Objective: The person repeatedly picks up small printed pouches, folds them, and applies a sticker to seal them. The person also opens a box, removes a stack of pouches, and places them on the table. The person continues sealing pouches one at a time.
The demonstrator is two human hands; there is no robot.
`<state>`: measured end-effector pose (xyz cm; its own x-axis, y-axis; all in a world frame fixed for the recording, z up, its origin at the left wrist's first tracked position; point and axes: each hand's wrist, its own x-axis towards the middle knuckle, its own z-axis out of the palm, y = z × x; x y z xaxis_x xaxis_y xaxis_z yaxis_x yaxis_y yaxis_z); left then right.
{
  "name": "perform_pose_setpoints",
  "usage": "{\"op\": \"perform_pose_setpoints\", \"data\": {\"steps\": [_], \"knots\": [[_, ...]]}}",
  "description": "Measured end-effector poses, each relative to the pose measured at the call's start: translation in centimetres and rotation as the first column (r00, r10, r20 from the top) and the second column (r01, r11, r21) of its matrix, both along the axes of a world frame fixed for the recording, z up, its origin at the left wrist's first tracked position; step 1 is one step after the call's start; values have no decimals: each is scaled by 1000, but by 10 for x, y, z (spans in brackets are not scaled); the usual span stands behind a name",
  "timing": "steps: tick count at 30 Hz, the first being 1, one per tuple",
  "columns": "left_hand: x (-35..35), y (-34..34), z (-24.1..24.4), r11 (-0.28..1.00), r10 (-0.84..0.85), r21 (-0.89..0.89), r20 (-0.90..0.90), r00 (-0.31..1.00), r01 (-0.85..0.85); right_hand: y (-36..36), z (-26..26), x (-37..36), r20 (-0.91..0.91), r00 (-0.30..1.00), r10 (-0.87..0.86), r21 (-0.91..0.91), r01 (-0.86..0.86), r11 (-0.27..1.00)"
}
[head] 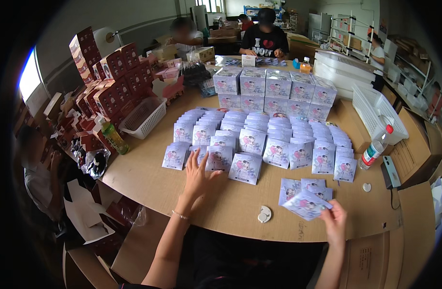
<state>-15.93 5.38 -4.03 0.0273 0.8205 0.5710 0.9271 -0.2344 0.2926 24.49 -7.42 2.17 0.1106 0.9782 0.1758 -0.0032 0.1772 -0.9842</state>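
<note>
My right hand (335, 220) grips a lavender printed packet (306, 205) by its right corner, tilted above the near part of the table. Beneath and behind it lie several like packets (290, 188), partly covered. With fingers spread, my left hand (197, 177) reaches over the front row of packets at the left, nearest to a packet (219, 159); whether a fingertip touches one cannot be told. Several overlapping columns of these packets (252, 141) fan across the table. Behind them stand two tiers of matching lavender boxes (252, 82).
A white basket (143, 117), a green-labelled bottle (113, 137) and stacked red boxes (114, 95) stand left. At right are a red-capped bottle (376, 148), a phone (389, 171), a white basket (381, 112) and cartons. White round pieces (265, 214) lie near the front edge. People work beyond.
</note>
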Motion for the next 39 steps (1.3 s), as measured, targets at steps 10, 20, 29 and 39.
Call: {"op": "perform_pose_setpoints", "data": {"steps": [10, 20, 29, 39], "knots": [[61, -97, 70, 782, -123, -287, 799, 588, 554, 28, -19, -117, 634, 768, 89, 114, -206, 972], [68, -93, 89, 926, -377, -54, -167, 911, 373, 29, -22, -107, 623, 720, 304, -203, -227, 953], [81, -102, 68, 957, -273, 53, -164, 948, 285, 36, -11, -132, 264, 934, 241, 152, -287, 946], [92, -99, 42, 968, -242, 73, 27, 970, 240, 42, -13, -135, 476, 863, 168, 330, -352, 876]]}}
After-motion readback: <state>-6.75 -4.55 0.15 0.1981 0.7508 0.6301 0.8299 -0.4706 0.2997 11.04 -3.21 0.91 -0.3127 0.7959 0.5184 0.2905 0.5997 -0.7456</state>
